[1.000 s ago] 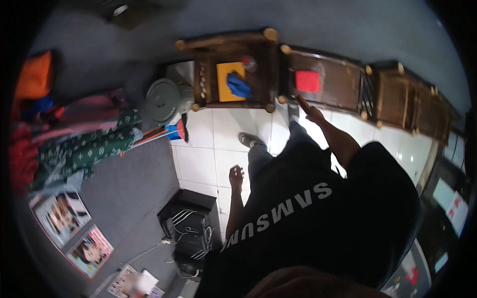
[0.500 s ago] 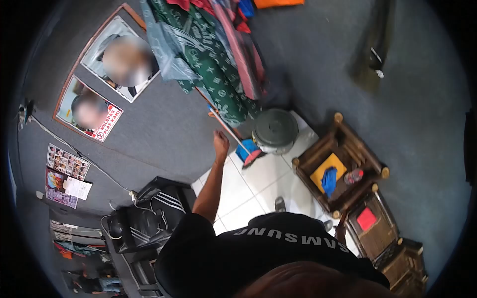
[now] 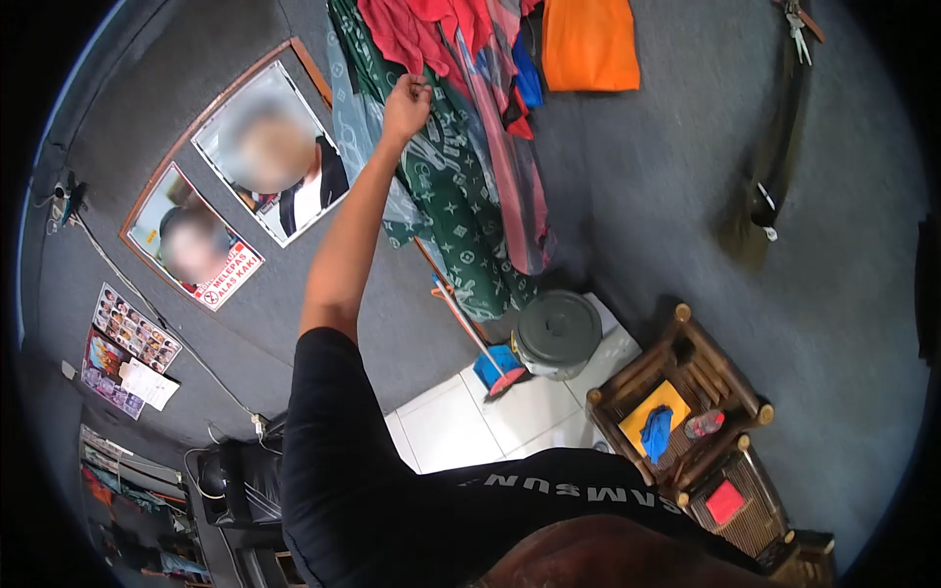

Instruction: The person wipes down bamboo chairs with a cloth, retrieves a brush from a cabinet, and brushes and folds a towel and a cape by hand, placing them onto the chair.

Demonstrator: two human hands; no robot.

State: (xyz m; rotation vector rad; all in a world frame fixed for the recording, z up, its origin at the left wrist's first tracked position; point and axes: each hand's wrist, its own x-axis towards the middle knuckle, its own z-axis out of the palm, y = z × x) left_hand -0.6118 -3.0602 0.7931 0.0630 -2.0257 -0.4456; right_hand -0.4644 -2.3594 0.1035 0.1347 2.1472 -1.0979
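Observation:
My left hand (image 3: 407, 106) is raised to the hanging fabrics on the grey wall. Its fingers are closed at the lower corner of a red cloth (image 3: 412, 34), which they seem to pinch. Just below and beside the hand hangs a dark green patterned cape (image 3: 456, 220), with a pale blue-grey sheet (image 3: 345, 108) to its left. A pink and grey striped cloth (image 3: 520, 201) hangs on the right. My right hand is out of sight, beyond my black shirt.
Below the fabrics stand a lidded grey bin (image 3: 559, 328), a broom (image 3: 502, 377) and a blue dustpan (image 3: 493, 363). Bamboo furniture (image 3: 681, 314) on the right holds a blue cloth (image 3: 656, 431) and a bottle (image 3: 704, 423). An orange cloth (image 3: 590, 44) hangs at the top.
My left hand has risen from beside the broom handle up to the red cloth. The view has shifted, so the bin and furniture sit lower. My right forearm has gone from view.

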